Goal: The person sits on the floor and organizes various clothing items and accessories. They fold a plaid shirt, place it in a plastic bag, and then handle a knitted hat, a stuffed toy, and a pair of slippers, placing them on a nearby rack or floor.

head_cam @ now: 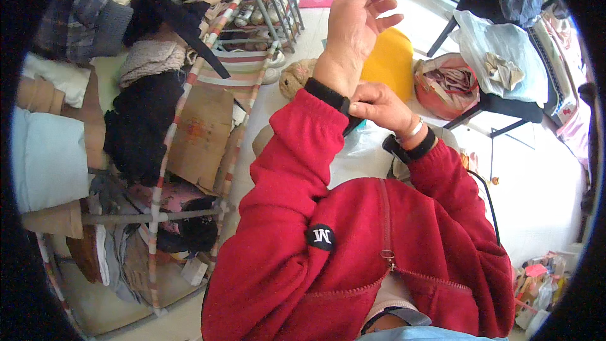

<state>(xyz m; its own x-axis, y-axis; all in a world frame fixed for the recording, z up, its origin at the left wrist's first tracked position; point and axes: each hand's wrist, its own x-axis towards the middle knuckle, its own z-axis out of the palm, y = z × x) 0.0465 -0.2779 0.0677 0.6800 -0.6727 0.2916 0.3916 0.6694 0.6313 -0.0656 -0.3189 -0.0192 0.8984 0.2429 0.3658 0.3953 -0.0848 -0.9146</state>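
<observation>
My left hand [352,23] is raised with its fingers apart and loosely curled, and nothing lies in it. Around that wrist sits a black strap [326,94] with a dark device on its underside, partly hidden. My right hand [381,106] has its thumb and fingers on the edge of this strap. A second black strap with a device [409,149] circles my right wrist, beside a light-coloured bracelet [416,128]. Both arms are in red fleece sleeves. Behind my hands are a yellow round-edged item [390,61] and a plush toy [296,78].
On the left stands a tube-frame rack [163,170] with folded clothes and a cardboard box [201,135]. Shoes [244,15] rest on shelves behind. At right, a black chair [513,106] carries a plastic bag [502,52], near a pink bag of cloth [445,87].
</observation>
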